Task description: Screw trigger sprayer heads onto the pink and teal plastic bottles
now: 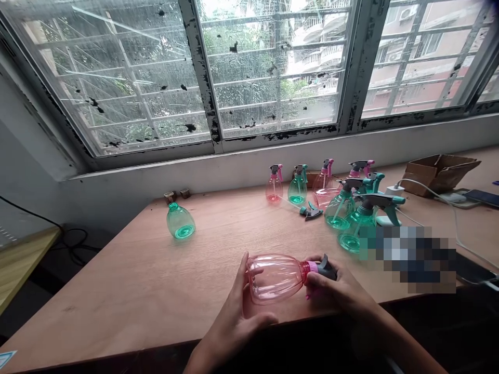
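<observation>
A pink transparent spray bottle (276, 279) lies on its side near the table's front edge, its base to the left. My left hand (234, 314) cups the base, with fingers showing through the plastic behind it and the thumb held away. My right hand (343, 291) is closed around the neck end and the dark spray head (326, 268) with its pink collar. The pink trigger peeks out below, mostly hidden by my fingers. Whether the bottle rests on the table or is slightly lifted, I cannot tell.
A green bottle without a spray head (181, 223) stands at the left. Several pink and green spray bottles (298, 187) stand at the right and back, with a loose spray head (311, 211) among them. Farther right are a cardboard box (436, 176), a white cable and a phone (483, 197).
</observation>
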